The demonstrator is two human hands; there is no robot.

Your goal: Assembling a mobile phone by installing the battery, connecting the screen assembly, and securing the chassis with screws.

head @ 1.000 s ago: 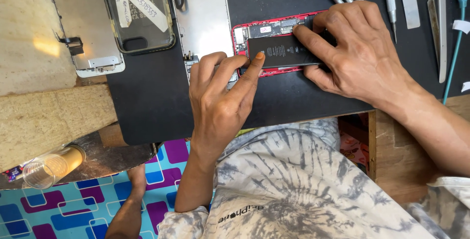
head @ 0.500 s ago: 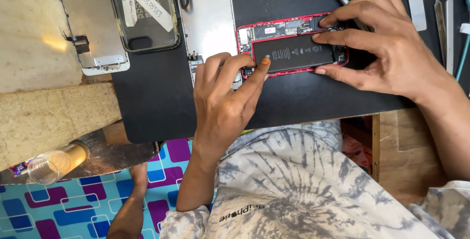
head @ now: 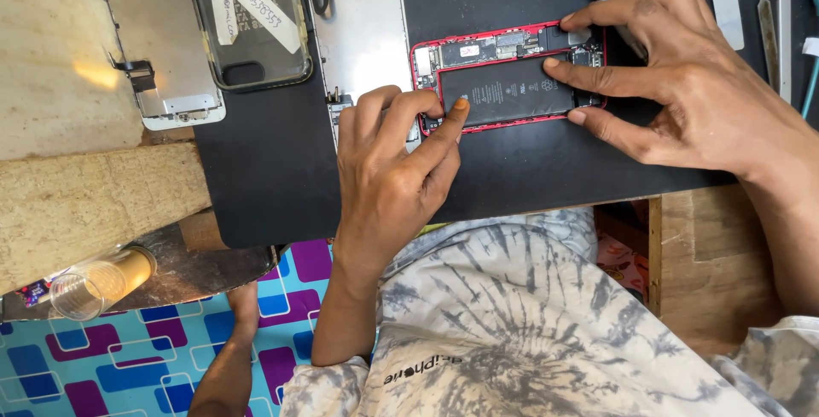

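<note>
At the far left a clear glass (head: 98, 282) lies on its side. On the black mat (head: 281, 186) lie a detached screen (head: 158, 41), a clear phone case (head: 252, 24) and a white display panel (head: 363, 33). The left hand (head: 392, 178) curls, thumb tip pressing the battery (head: 505, 91) edge inside the opened red phone (head: 508, 75). The right hand (head: 699, 84) spreads 3 fingers on its other end.
</note>
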